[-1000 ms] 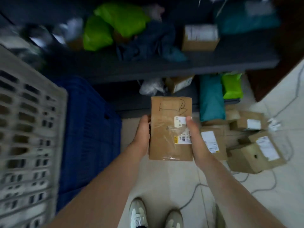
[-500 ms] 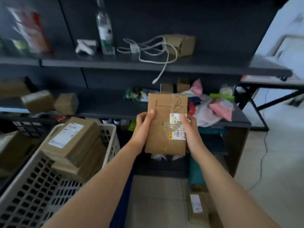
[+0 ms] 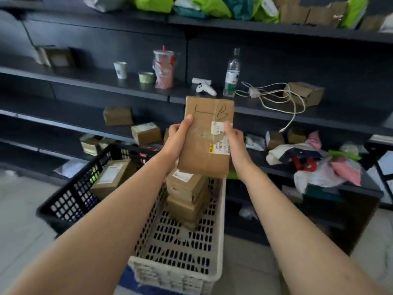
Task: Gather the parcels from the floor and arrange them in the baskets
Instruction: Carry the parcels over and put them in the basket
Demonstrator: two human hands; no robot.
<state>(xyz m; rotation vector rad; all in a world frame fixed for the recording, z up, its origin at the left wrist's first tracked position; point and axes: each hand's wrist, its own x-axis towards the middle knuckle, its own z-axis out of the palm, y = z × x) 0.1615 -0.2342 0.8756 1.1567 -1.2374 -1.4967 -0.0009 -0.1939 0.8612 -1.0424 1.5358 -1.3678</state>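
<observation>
I hold a flat brown cardboard parcel marked "B" with a white label, upright in front of me. My left hand grips its left edge and my right hand grips its right edge. It hangs above the far end of a white plastic basket, where a stack of brown parcels leans. To the left stands a black basket with one labelled brown parcel inside.
Dark shelving runs across behind the baskets, carrying small boxes, cups, a bottle, a white cable and crumpled bags. A blue crate sits under the white basket. Pale floor shows at left and right.
The view swung up from the floor parcels to the shelves and baskets. The parcel stayed in both hands and now hangs over the white basket's stack.
</observation>
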